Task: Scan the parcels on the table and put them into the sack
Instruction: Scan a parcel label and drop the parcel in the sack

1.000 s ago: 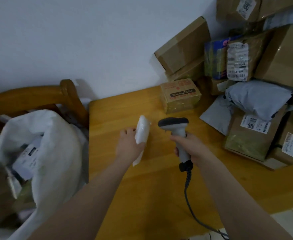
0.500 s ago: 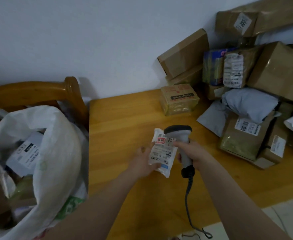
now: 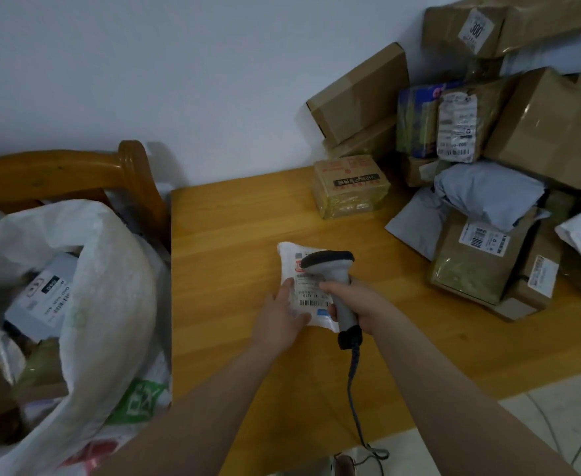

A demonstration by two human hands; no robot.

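Scan step, small white parcel (image 3: 311, 298): held label-up over the counter (image 3: 241, 207), barcode facing the scanner (image 3: 328, 261) for a clean read. Left grip (image 3: 282, 314) grasping the parcel's lower left edge, thumb on the label; right grip (image 3: 354, 300) clenched round the scanner handle, head angled down at the label. Sack (image 3: 110, 269) gaping at left for the drop; remaining parcels (image 3: 539, 132) heaped at right.

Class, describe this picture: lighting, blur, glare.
Head view: dim light; the sack is smeared at its left edge; sheen on the brown box; the label on the parcel, held by the left hand beside the scanner in the right hand, is partly readable.
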